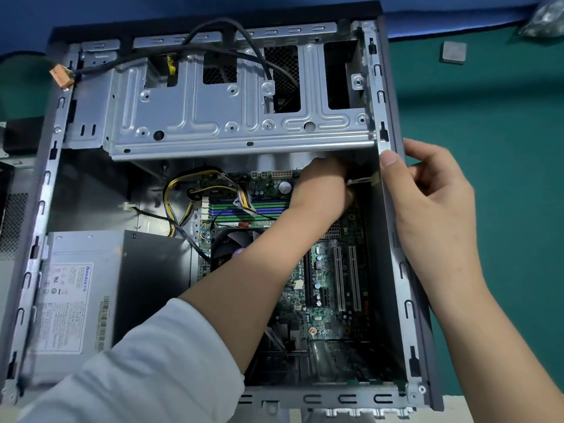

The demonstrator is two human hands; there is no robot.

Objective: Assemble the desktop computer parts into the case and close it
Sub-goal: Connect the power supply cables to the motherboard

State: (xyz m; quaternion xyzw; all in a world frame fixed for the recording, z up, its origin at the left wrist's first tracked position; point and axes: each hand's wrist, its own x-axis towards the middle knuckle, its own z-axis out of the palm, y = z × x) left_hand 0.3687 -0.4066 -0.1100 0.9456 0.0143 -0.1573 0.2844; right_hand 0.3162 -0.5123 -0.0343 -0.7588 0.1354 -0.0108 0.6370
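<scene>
- The case (393, 190) lies open on its side, side panel off; the board (329, 288) sits in its floor, just right of the PSU (91, 294).
- The left hand (320, 190) reaches deep toward the board's far right corner, under the drive cage (232, 117). Its fingers are hidden; whether they hold anything cannot be told.
- The right hand (427, 203) grips the case's right wall, thumb hooked over the rim, fingers curled outside.
- A pale small cable (360, 181) runs from the left hand to the right wall.
- Judgement: a small connector or cable is being seated near the board's corner.
- Advice: keep the case braced, align the plug by feel before pressing, and keep the forearm off the fan (235, 245) and the RAM slots (244, 210).
</scene>
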